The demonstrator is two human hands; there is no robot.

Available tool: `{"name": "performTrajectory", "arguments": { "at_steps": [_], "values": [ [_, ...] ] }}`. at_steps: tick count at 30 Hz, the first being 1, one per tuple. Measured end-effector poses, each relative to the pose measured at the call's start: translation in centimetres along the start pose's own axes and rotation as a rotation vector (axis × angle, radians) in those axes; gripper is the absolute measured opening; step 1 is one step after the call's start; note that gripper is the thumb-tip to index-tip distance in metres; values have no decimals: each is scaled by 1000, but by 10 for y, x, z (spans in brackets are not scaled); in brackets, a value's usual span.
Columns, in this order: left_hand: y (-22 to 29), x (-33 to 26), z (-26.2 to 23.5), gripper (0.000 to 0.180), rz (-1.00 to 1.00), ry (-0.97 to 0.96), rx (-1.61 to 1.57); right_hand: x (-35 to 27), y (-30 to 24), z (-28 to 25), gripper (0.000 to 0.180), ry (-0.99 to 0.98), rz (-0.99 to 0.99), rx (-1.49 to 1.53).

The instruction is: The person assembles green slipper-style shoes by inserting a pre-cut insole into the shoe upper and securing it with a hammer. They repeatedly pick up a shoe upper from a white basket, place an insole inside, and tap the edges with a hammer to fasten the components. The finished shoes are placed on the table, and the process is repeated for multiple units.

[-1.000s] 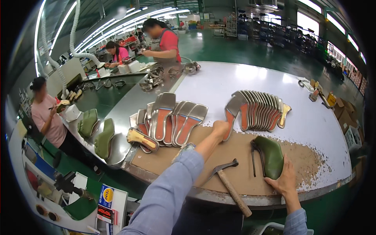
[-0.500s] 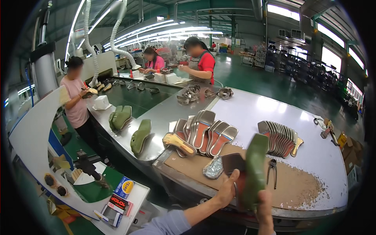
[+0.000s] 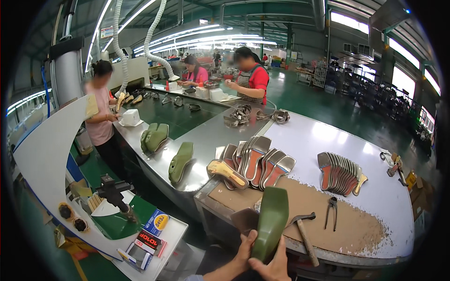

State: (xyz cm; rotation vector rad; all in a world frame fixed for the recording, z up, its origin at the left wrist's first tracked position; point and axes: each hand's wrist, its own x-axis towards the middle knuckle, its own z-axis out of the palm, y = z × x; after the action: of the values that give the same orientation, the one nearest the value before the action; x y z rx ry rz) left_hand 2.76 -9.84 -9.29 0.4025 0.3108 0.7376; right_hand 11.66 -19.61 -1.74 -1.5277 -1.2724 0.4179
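Observation:
My right hand [image 3: 274,264] is wrapped round the narrow end of a green shoe last [image 3: 272,220], which stands tilted upright at the table's near edge. Close against its left, my left hand [image 3: 245,248] grips a dark shoe insole [image 3: 243,219], whose lower part my fingers and the last cover. The two pieces are side by side; whether they touch cannot be made out. Behind them, the last partly hides a foil-like packet [image 3: 257,203]. A hammer [image 3: 307,241] with a wooden handle lies just right of the last, and pincers [image 3: 332,213] lie beyond it.
Fanned insoles [image 3: 255,159] lie ahead, with another row [image 3: 340,173] at right. More green lasts [image 3: 181,162] stand on the metal table. A machine with a white curved panel [image 3: 42,140] is at left. Co-workers [image 3: 100,103] work around the far bench.
The last and insole have moved left and nearer to me, uncovering the hammer. The last's broad end has come lower. The whole view has shifted slightly.

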Motion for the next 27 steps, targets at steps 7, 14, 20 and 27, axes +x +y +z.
{"name": "performTrajectory", "arguments": {
  "at_steps": [7, 14, 20, 27],
  "values": [
    [2, -48, 13, 68, -79, 154, -5, -48, 4, 5, 103, -115, -61, -75],
    [14, -72, -2, 51, 106, 464, 58, -47, 6, 18, 105, -378, 105, -72],
    [1, -96, -16, 64, 106, 424, 213, -105, 14, 46, 113, -172, 102, -11],
    [6, -89, 7, 57, 71, 548, 166, -103, 16, 39, 109, -142, -19, -23]
  ]
}}
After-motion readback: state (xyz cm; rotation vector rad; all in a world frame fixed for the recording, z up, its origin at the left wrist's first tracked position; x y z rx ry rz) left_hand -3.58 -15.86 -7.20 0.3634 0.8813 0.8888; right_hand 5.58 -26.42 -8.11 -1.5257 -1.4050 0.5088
